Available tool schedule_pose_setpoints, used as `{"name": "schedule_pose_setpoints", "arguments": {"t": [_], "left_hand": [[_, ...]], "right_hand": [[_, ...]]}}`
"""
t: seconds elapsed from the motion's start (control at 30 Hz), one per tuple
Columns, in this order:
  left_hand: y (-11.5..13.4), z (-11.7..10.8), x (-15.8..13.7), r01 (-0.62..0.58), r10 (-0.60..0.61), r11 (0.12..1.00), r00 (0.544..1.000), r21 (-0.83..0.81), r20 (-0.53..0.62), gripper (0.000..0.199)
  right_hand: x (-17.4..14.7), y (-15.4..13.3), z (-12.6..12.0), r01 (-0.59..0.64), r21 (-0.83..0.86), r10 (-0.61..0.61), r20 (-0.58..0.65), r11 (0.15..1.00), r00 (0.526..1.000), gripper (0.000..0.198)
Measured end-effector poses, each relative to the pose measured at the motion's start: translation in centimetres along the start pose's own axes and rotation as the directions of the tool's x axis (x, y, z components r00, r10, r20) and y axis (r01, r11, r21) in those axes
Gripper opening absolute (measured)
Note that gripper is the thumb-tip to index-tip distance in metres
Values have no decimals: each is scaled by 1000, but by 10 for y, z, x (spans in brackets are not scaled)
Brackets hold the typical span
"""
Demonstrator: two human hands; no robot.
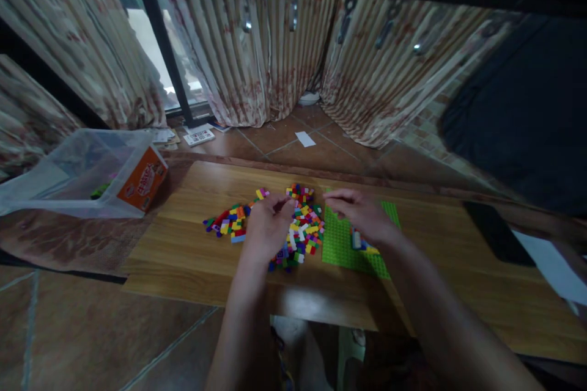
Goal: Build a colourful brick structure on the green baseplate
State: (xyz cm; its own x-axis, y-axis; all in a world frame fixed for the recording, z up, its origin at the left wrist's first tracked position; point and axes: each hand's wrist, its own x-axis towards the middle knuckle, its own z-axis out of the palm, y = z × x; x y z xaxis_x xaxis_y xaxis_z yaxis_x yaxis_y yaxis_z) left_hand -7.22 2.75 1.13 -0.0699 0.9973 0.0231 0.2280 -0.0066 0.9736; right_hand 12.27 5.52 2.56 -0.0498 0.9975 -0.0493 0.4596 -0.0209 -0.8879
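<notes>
Over a heap of small colourful toy bricks, my left hand has its fingers curled in and the thumb close to them. Whatever it may grip is too small to make out. My right hand hovers above the green studded baseplate, fingers pressed together and pointing left toward the heap. Anything between those fingertips is hidden. A few bricks in white, blue and yellow sit on the baseplate, partly covered by my right hand and forearm.
The bricks lie on a long wooden table. A clear plastic bin with an orange label stands beyond its left end. On the right side are a dark flat object and white paper. Striped curtains hang behind.
</notes>
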Motion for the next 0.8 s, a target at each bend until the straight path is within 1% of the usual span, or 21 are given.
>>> {"name": "schedule_pose_setpoints", "arguments": {"t": [0.07, 0.13, 0.23, 0.3, 0.4, 0.47, 0.57, 0.67, 0.8], "left_hand": [[5, 15, -4, -39, 39, 999, 996, 6, 76, 23], [10, 32, -9, -79, 78, 997, 985, 6, 155, 23], [17, 51, -16, -116, 96, 991, 963, 68, 250, 21], [19, 61, -18, -129, 87, 983, 953, 130, 289, 21], [16, 73, -16, -130, 55, 961, 954, 245, 294, 20], [14, 80, -13, -124, 27, 935, 959, 331, 284, 20], [11, 90, -10, -127, 2, 903, 957, 411, 291, 21], [9, 97, -9, -126, -10, 899, 952, 419, 307, 23], [9, 103, -9, -129, -27, 902, 936, 412, 351, 25]], "right_hand": [[-19, -3, -12, -42, 172, 52, -54, 984, 997, 23], [-33, 0, -27, -52, 297, 95, -131, 954, 987, 26], [-45, 15, -51, -20, 372, 123, -257, 928, 959, 28], [-49, 30, -65, -6, 349, 125, -320, 937, 939, 30], [-53, 49, -75, -22, 261, 120, -364, 965, 924, 32], [-55, 58, -74, -22, 188, 91, -362, 982, 928, 29], [-56, 64, -64, 2, 82, 23, -304, 997, 952, 20], [-54, 67, -56, 39, -9, -40, -253, 999, 967, 15], [-50, 69, -54, 68, -80, -87, -252, 994, 964, 14]]}}
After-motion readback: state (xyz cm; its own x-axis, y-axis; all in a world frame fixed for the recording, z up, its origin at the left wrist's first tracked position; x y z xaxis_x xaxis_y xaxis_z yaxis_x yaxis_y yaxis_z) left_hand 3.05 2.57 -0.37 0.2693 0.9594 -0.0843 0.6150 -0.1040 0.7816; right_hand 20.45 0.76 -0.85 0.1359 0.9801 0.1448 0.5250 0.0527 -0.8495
